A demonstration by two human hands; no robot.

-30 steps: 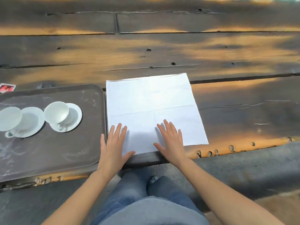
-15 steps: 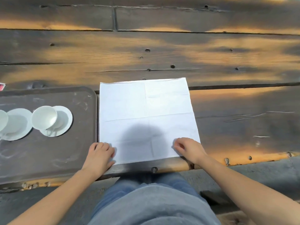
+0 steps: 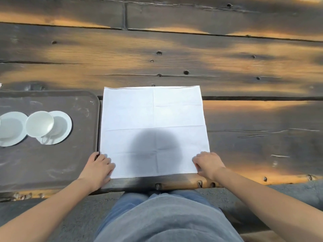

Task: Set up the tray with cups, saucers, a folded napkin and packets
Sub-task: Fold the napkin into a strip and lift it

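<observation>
A white napkin lies spread flat on the dark wooden table, right beside the tray. My left hand has its fingers curled on the napkin's near left corner, and my right hand has its fingers curled on the near right corner. The dark brown tray sits at the left. On it a white cup stands on a saucer, and a second saucer shows at the frame's left edge, its cup cut off by the edge.
The wooden table stretches far beyond the napkin, with plank gaps and knot holes. Its near edge runs just under my hands. My lap and grey floor lie below it.
Both hands slid from flat in the middle of the napkin's near half out to its two near corners and curled there. The view shifted left to right, so the tray moved leftward.
</observation>
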